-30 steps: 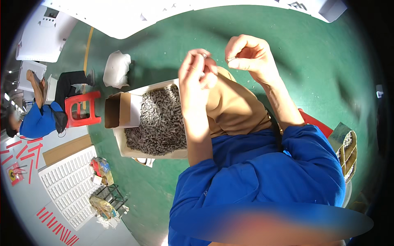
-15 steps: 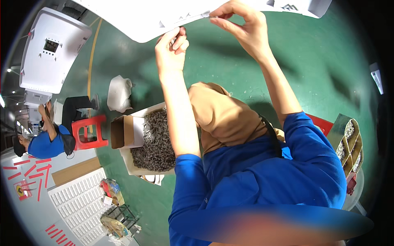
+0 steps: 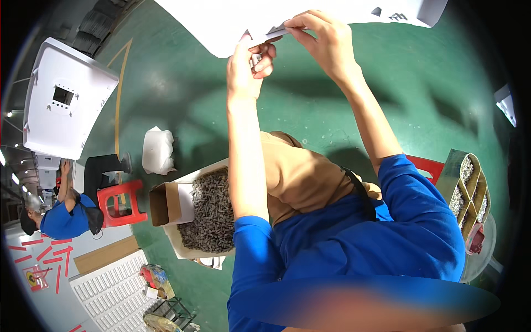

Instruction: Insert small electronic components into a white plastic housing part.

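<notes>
your hands are now raised to the near edge of the big white panel (image 3: 310,16) at the far side of the scene, where a second ago they were still lower, held close together over your lap. your left hand (image 3: 249,58) has closed around a small grey part (image 3: 256,57), fingers curled narrow on it just under the panel's edge; your right hand (image 3: 326,39) pinches the panel's thin lip between thumb and fingertips, right beside the left. by the look of it, the lift has brought the part to the panel, so fitting it at that edge seems to be the step in hand. below your arms, on the green floor (image 3: 420,110), the open cardboard box (image 3: 191,213) of small dark pieces sits to the left of your knee, a white bag (image 3: 157,149) just beyond it. at far left another person in blue (image 3: 61,213) sits by a red stool (image 3: 119,202), under a second white panel (image 3: 69,99). a divided tray of parts (image 3: 470,188) stands at right.
</notes>
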A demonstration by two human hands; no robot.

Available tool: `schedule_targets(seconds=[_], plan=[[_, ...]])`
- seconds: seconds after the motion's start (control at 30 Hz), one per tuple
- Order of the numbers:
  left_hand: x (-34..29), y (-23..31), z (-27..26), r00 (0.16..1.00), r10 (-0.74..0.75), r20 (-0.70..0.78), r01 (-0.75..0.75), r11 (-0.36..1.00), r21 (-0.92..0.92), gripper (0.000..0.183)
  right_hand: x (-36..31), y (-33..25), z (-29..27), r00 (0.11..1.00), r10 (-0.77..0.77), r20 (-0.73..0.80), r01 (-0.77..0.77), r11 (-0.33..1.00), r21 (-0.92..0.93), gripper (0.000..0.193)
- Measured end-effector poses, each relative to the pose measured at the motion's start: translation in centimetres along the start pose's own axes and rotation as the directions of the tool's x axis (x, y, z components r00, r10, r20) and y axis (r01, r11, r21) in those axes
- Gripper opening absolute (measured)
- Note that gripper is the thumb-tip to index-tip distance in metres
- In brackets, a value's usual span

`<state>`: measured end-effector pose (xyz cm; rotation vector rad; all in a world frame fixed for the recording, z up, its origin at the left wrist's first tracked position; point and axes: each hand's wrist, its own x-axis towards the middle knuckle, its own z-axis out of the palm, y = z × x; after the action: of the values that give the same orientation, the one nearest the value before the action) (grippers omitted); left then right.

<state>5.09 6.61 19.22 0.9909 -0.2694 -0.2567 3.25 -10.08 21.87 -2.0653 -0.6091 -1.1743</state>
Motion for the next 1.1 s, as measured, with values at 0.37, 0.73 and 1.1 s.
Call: schedule_targets(seconds=[0.37,0.73,1.1], plan=[[-2.8,-1.2,3.0,0.996,-0.085,0.031,0.086,0.995,-0.053,0.044,-1.6,-1.1,-2.0,0.981,-0.177,-0.078,0.144,0.935,-0.323,0.012],[-5.2,-3.6,6.6,0.999,-0.051,-0.017,0.05,0.998,-0.048,0.046,-4.5,1.7,-1.4,0.931,-0.132,-0.34,0.035,0.96,-0.278,0.02],[-5.3,-4.1,7.9,0.996,-0.016,-0.084,0.017,1.0,0.004,0.047,-4.2,-1.3,-6.1,0.993,0.094,-0.072,-0.088,0.993,0.075,0.014]])
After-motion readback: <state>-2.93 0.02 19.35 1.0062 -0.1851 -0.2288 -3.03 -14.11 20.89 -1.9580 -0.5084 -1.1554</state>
